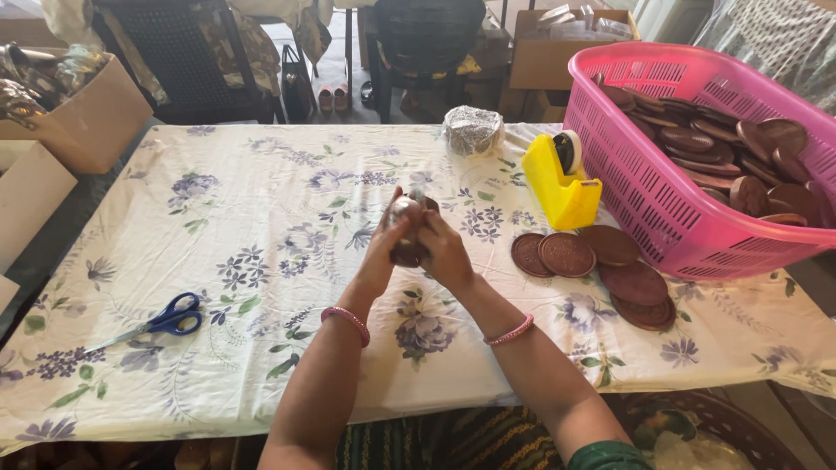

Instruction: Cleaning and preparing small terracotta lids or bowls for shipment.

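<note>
At table centre, above the floral cloth [261, 218]: one small round brown piece [407, 252], partly wrapped in something shiny at its upper end, held between both hands and lifted clear of the cloth.

Left hand [383, 248]: fingers curled closed around the piece's left side, thumb towards the top; pink bangle at the wrist.

Right hand [444, 252]: likewise closed on the right side of the same piece, fingertips meeting the left hand's over it; matching bangle at the wrist. Neither hand is nearer than the other; the piece sits squarely between the two palms. It appears to stand roughly upright, shiny end up and brown end down, though the fingers hide most of it and its exact shape cannot be told.

To the right of the hands, flat on the cloth: a loose cluster of brown discs [601, 261], some overlapping; well apart from the held piece and nearer the right hand.

Behind the discs: yellow tape dispenser [562, 187], standing just beside the pink basket [644, 174], which holds many more brown discs in a heap.

Beyond the hands, at the far edge of the table: a crumpled roll of silvery foil [473, 130].

Far left, near the front edge: blue-handled scissors [161, 322], closed, handles pointing right towards the left forearm; well apart from either hand.

Left margin: cardboard box [87, 117] of shiny objects, off the cloth.
</note>
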